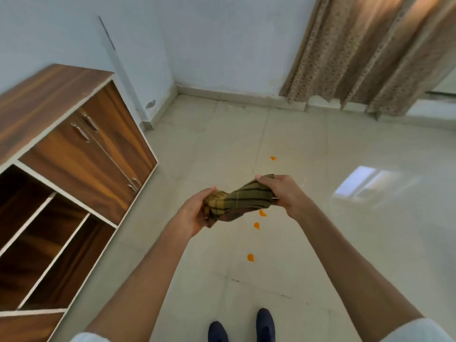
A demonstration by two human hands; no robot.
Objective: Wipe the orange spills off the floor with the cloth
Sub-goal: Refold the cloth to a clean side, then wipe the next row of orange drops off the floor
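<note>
Our left hand (195,214) and right hand (283,193) are gripping the checked cloth (243,198) aloft; four orange spills (250,257) are lying unwiped on the floor (357,243).

1. The floor (345,243) is made of pale, glossy tiles.
2. Four small orange spills (256,225) lie on it in a loose line.
3. A wooden cabinet (74,156) stands on it at the left.
4. Two dark shoes (265,324) stand at the near edge.
</note>
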